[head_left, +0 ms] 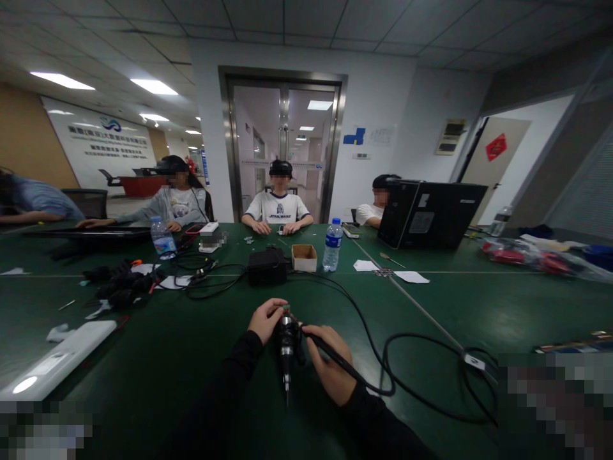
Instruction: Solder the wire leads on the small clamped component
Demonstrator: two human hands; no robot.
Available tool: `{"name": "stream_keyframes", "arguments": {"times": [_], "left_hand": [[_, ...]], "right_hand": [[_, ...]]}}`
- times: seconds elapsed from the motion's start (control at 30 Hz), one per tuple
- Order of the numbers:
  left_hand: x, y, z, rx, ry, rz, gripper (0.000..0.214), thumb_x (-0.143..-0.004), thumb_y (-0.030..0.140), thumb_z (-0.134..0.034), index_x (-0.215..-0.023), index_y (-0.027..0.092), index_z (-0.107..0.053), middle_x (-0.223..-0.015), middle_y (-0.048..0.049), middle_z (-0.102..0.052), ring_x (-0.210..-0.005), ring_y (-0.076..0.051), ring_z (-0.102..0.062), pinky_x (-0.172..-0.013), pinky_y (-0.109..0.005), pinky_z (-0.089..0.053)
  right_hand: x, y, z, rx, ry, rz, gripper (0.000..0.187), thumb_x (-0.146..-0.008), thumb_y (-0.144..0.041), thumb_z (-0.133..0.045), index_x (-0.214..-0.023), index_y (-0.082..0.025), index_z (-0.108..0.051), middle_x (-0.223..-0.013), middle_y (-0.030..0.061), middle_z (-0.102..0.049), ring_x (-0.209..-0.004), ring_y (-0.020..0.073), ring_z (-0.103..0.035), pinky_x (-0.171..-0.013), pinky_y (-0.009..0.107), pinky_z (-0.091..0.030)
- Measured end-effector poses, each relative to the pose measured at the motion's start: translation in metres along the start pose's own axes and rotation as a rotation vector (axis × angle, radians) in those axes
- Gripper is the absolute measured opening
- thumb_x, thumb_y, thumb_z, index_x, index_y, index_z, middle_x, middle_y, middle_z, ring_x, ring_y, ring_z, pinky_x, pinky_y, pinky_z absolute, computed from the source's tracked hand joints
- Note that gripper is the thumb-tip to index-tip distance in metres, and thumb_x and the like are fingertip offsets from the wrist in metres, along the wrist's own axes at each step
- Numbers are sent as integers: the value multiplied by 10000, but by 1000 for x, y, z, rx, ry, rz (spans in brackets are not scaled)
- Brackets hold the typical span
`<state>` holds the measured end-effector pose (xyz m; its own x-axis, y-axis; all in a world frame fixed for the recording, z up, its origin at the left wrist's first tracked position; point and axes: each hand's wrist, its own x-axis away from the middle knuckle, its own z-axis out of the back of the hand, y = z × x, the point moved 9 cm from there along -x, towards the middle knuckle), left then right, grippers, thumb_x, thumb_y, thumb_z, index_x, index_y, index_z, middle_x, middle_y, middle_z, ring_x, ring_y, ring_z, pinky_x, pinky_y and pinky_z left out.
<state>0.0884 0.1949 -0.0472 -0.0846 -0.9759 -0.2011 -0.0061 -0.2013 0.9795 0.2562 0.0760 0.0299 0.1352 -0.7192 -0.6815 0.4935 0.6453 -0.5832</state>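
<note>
Left hand [264, 321], at 11 o'clock of metal-tipped tool [287, 342], pinches small green part [286, 308], perhaps circuit board, too small to be sure. Right hand [334, 366], at 4 o'clock, clamped round black corded handle [330, 351]. Metal-tipped tool between hands, tip toward 6 o'clock; small green part at 12. Water bottle [332, 247] beyond, 1 o'clock.

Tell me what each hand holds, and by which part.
The right hand holds a corded black tool near its front end. The left hand is at a small green piece; whether it holds it cannot be told.
</note>
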Motion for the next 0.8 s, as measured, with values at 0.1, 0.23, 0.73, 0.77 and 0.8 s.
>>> {"name": "stream_keyframes", "arguments": {"times": [0.1, 0.23, 0.73, 0.77, 0.8], "left_hand": [[0, -1, 1, -15, 10, 1, 298, -744, 345, -612, -962, 143, -632, -908, -100, -722, -899, -224, -672, -878, -363, -483], [1, 1, 0, -29, 2, 7, 296, -749, 332, -597, -975, 143, -629, -918, -104, -722, -909, -226, -670, -885, -366, -479], [4, 13, 8, -598, 0, 52, 276, -846, 346, -455, -989, 248, -669, -888, -15, -710, -815, -178, -647, -761, -281, -464], [6, 16, 13, -651, 12, 74, 267, -839, 340, -469, -995, 257, -669, -896, -13, -707, -804, -176, -645, -748, -279, -463], [8, 21, 19, -690, 35, 87, 255, -828, 331, -488, -994, 262, -669, -911, -13, -704, -799, -173, -643, -737, -276, -463]], "right_hand": [[1, 3, 1, 13, 20, -2, 199, -885, -205, -525, -1031, -240, -656, -954, 38, -707, -873, 184, -656, -820, 330, -519], [1, 6, 0, 15, 14, -9, 189, -890, -207, -528, -1029, -246, -649, -975, 30, -705, -904, 183, -653, -849, 332, -511], [2, 11, 7, -4, 91, -3, 181, -894, -235, -532, -1017, -246, -664, -998, 38, -708, -941, 190, -663, -896, 341, -514], [2, 11, 7, -5, 93, -12, 182, -896, -239, -529, -1017, -245, -665, -997, 40, -708, -940, 191, -664, -889, 339, -518], [2, 11, 8, -6, 95, -20, 184, -898, -244, -527, -1016, -244, -668, -995, 43, -708, -937, 193, -664, -883, 339, -521]]}}
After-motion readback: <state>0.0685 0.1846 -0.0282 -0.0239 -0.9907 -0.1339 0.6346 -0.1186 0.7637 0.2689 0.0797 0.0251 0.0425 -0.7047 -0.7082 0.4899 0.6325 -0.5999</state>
